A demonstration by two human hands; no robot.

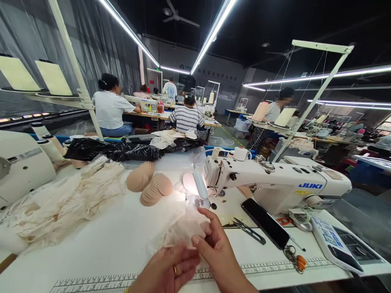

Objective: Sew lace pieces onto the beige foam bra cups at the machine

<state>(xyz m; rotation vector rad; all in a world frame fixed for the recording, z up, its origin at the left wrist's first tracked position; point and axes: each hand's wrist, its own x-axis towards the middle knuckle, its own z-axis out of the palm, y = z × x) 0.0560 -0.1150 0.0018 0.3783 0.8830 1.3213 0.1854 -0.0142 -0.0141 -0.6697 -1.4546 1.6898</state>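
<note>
Right hand (218,250) holds sheer fabric (180,230), left hand (172,266) seemingly too.

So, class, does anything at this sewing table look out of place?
Slightly: the phone and orange charm look like personal things rather than sewing tools. The phone lies aslant between the machine and the snips; the charm lies over the ruler. I see nothing spilled or damaged.

Two hands counted: one left hand (172,266), one right hand (221,250). On the tabletop (104,244), one phone (265,223), one pair of snips (249,232) and two stacks of tan discs (156,189) are seen; disc count can't be resolved. Two left-stand cones (56,78), two right-stand cones (283,117) logged.
</note>
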